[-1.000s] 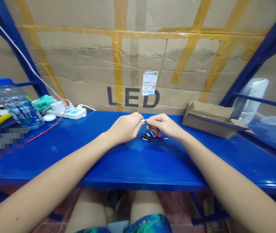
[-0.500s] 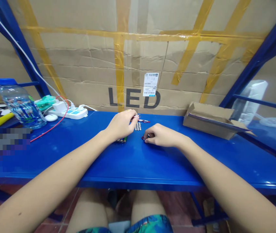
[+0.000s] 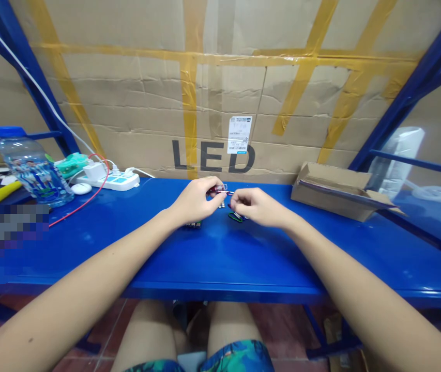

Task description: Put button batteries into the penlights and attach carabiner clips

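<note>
I see room on the blue tabletop [image 3: 220, 258] just inside its near edge [image 3: 224, 291]; farther in, the left hand [image 3: 197, 200] curls around a small red piece [image 3: 216, 189], while I cannot tell whether the right hand [image 3: 258, 206], beside the green carabiner [image 3: 234, 218], grips anything

The left forearm [image 3: 100, 268] slants up from the lower left, the right forearm [image 3: 355, 268] from the lower right. Near the frame's centre, the left hand [image 3: 197, 200] curls its fingers [image 3: 215, 181] toward the thumb; just beside it, the right hand [image 3: 257, 207] pinches, knuckles up. Bare thighs [image 3: 142, 330] show at bottom centre.
</note>
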The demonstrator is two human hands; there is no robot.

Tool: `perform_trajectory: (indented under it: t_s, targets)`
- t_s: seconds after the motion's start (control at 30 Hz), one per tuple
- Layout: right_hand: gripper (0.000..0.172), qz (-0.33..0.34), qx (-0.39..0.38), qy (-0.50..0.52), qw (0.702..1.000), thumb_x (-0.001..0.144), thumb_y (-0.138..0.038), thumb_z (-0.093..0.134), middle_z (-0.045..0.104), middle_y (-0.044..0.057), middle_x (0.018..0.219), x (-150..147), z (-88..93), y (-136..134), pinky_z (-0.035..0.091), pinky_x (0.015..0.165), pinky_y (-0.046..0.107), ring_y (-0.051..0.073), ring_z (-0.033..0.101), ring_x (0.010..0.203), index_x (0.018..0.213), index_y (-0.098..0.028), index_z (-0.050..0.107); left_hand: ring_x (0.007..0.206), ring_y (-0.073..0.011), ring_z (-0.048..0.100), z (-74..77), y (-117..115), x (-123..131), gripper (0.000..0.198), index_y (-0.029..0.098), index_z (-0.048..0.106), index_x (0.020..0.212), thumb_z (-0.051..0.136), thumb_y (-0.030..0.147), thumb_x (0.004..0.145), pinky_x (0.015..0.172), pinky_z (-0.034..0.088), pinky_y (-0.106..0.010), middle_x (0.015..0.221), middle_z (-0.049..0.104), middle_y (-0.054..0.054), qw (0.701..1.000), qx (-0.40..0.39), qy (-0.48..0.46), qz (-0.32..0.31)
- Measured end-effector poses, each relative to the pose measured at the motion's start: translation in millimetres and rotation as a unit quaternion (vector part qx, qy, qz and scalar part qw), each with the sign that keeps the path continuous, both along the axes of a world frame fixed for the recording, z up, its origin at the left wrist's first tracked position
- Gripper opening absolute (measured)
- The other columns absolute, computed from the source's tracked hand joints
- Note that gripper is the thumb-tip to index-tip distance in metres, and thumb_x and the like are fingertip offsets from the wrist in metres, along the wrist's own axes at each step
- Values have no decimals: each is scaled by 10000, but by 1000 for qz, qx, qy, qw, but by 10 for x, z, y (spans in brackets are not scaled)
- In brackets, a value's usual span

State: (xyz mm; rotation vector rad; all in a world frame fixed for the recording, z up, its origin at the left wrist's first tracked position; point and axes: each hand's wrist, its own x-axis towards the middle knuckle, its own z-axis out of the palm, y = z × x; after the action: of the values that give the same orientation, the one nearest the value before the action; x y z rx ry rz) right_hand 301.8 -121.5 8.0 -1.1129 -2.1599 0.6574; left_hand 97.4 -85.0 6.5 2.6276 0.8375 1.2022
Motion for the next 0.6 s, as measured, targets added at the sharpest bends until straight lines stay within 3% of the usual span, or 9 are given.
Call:
perform_trajectory:
  t_s: [0.17, 0.27, 0.37, 0.47, 0.6]
  targets:
    - [182, -19, -71, 50, 996, 880, -329, 542, 540, -25, 544, 88, 77, 11, 355, 472, 240, 112, 474, 483, 784, -178, 575, 729, -142, 604, -20, -29, 53, 118, 163, 686, 904, 582, 195, 857, 675, 459, -268, 821, 692, -30, 997, -36, -7, -71]
    - [212, -9, -89, 50, 995, 901, -368, 558, 546, -24, 522, 80, 66, 18, 352, 449, 235, 116, 493, 466, 811, -178, 576, 715, -138, 597, -44, 1, 62, 134, 161, 691, 851, 561, 131, 838, 676, 446, -265, 795, 692, -27, 997, -19, 3, -68]
    - [244, 15, -121, 100, 988, 881, -409, 616, 612, 5, 630, 66, 23, 52, 425, 494, 241, 128, 578, 540, 827, -175, 573, 667, -132, 562, -44, 14, 59, 120, 157, 668, 817, 552, 128, 835, 635, 420, -260, 742, 658, -17, 999, -7, 10, -48]
    - [290, 56, -203, 209, 955, 826, -442, 679, 682, 63, 818, 40, -21, 87, 512, 564, 278, 167, 661, 680, 834, -177, 562, 633, -126, 519, -29, 4, 58, 109, 163, 626, 777, 548, 160, 854, 605, 392, -258, 695, 607, -2, 1000, 4, -4, -24]
    - [272, 55, -247, 317, 914, 769, -367, 721, 640, 30, 710, -40, -56, 104, 453, 464, 250, 128, 585, 561, 760, -187, 518, 607, -121, 488, -32, -5, 69, 134, 170, 581, 745, 557, 214, 869, 592, 372, -259, 670, 566, 4, 999, 4, -33, -12]
